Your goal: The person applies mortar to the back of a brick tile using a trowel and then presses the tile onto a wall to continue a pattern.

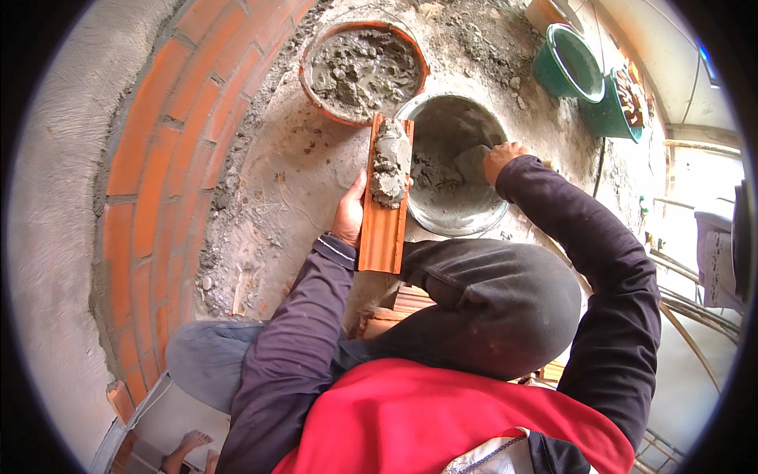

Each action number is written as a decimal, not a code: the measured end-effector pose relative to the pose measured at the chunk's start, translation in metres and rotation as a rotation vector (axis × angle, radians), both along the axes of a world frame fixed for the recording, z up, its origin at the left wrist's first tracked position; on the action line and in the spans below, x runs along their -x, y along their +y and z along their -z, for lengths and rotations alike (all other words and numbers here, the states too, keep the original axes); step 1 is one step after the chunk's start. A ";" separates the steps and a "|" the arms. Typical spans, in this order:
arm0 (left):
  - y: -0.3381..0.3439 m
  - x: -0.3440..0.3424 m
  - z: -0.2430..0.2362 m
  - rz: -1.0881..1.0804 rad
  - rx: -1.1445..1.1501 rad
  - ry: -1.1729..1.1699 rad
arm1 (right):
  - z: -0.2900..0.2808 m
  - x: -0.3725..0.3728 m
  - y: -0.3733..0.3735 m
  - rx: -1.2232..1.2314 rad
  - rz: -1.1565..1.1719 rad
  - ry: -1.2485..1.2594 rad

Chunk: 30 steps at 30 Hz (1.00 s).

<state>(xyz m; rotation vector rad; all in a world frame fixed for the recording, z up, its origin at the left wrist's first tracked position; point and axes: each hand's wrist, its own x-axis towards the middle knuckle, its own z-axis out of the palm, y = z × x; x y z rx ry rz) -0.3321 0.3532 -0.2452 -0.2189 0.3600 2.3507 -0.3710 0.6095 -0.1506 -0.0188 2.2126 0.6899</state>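
My left hand (349, 212) grips a long orange hollow brick (381, 241), tilted lengthwise away from me, with a heap of wet mortar (390, 162) along its upper face. My right hand (503, 162) is closed on a trowel, its grey blade (474, 166) down inside a metal basin (462, 225) holding grey mortar. A red-rimmed bucket (308, 85) full of lumpy wet mix stands just beyond the brick, beside the basin. My bent dark-trousered leg lies below both hands.
A brick wall (150, 174) with mortar joints runs along the left. Two green buckets (553, 75) stand at upper right, one with broken pieces. More bricks (410, 300) lie by my leg. Pipes or rods (679, 300) are at right. Someone's bare feet (189, 442) show at bottom left.
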 end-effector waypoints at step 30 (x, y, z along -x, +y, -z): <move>0.004 -0.002 0.002 -0.051 0.161 -0.036 | 0.007 -0.050 -0.002 0.459 0.184 0.054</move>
